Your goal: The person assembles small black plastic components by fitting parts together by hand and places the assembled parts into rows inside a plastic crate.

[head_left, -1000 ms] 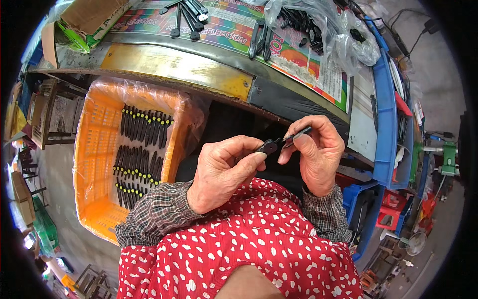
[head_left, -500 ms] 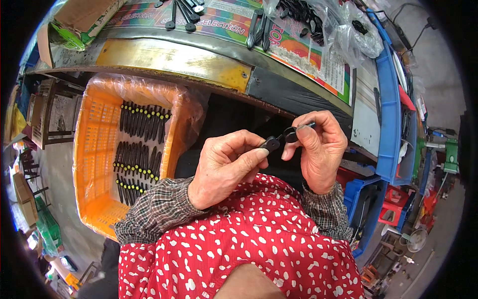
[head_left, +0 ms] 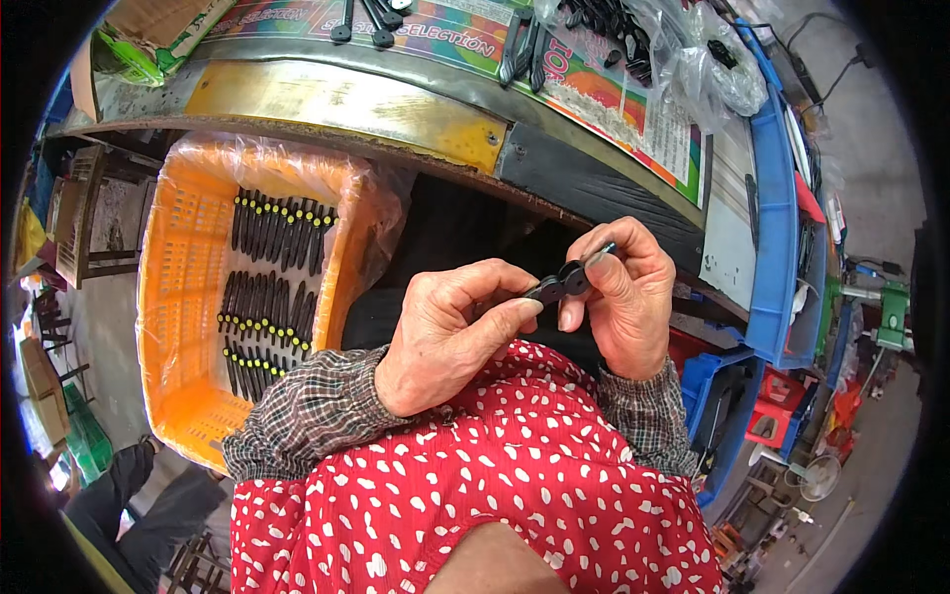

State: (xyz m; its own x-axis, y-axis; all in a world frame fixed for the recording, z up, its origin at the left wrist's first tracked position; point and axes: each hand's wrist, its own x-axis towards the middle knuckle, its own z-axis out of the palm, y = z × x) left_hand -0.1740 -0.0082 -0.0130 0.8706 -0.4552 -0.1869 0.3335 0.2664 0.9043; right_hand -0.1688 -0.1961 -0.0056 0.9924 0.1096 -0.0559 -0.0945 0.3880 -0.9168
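Note:
Above my lap, my left hand (head_left: 440, 342) pinches a small black round-ended part (head_left: 546, 290) between thumb and fingers. My right hand (head_left: 633, 302) pinches a second black part (head_left: 573, 277), whose round end meets the first one. A thin shiny tip sticks out past my right thumb. Whether the two parts are joined I cannot tell, as my fingers cover much of them. To the left, an orange plastic basket (head_left: 178, 233) with a clear liner holds rows of slim black pieces (head_left: 282, 238), each with a yellow-green dot.
A metal-edged workbench (head_left: 336, 104) runs across the front. On it lie black long-handled parts (head_left: 376, 25) and a clear plastic bag (head_left: 693, 69) by a black heap. Blue bins (head_left: 772, 228) stand at right. Another person's legs (head_left: 139, 505) show at lower left.
The round ends of the two black parts have come together between my hands, my right hand moving slightly left. Another person's legs have come into view at lower left.

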